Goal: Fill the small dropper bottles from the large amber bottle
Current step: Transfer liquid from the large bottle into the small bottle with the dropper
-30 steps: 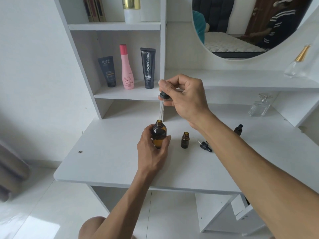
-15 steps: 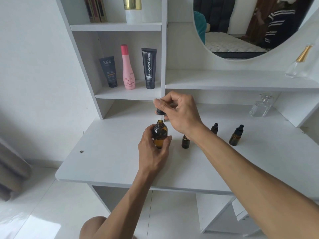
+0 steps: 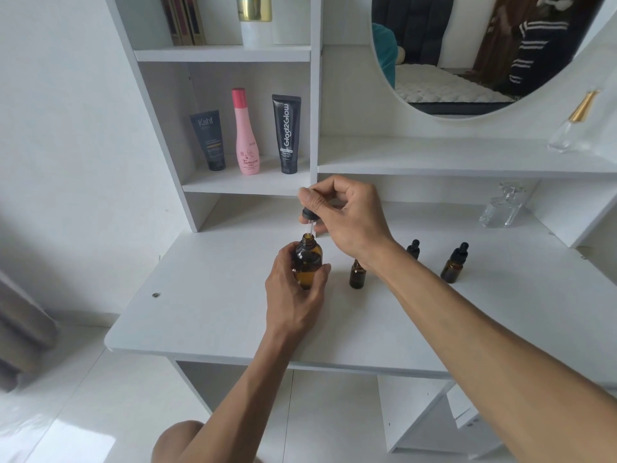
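Amber large bottle (image 3: 307, 264), gripped by the left hand (image 3: 293, 295), receives the dropper (image 3: 309, 219) pinched by the right hand (image 3: 347, 217). Drawing liquid, probably; next carry it to the open small bottle (image 3: 357, 275) at three o'clock.

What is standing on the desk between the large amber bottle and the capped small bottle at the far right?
In the head view, between the large amber bottle and the capped small bottle stand an open small bottle and another capped one, partly hidden by the right forearm.

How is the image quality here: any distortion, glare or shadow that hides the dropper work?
Head view: wide-angle bending curves the shelf uprights and desk edge; soft daylight, faint shadows only; a bright floor patch at lower left, away from the work; the dropper, large amber bottle, left hand and right hand are sharp.
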### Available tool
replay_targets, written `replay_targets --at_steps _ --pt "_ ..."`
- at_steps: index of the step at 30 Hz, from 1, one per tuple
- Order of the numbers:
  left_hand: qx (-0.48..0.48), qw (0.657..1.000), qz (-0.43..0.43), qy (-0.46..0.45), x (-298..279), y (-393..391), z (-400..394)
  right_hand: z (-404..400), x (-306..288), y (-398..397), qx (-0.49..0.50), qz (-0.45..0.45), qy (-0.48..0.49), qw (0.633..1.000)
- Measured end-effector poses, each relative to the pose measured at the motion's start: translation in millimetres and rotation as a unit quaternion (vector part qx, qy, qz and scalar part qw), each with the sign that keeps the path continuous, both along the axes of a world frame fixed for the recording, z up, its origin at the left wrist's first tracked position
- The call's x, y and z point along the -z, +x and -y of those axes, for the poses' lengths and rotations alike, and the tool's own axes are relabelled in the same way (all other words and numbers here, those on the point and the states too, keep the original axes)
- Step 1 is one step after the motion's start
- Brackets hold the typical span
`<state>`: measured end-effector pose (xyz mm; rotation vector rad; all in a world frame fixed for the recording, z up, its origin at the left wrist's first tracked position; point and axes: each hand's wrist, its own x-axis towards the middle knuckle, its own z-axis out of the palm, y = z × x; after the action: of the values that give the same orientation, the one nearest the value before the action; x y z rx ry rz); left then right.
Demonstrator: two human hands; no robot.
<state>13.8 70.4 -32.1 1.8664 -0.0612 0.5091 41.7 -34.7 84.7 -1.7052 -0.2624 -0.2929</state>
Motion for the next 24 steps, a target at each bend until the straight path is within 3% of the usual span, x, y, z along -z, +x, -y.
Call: replay_targets --at_steps 24 --pt "-0.009 1.0 -0.017 0.002 0.0 0.0 -0.4 25.5 -34.4 1.6 0.062 0.024 0.153 0.986"
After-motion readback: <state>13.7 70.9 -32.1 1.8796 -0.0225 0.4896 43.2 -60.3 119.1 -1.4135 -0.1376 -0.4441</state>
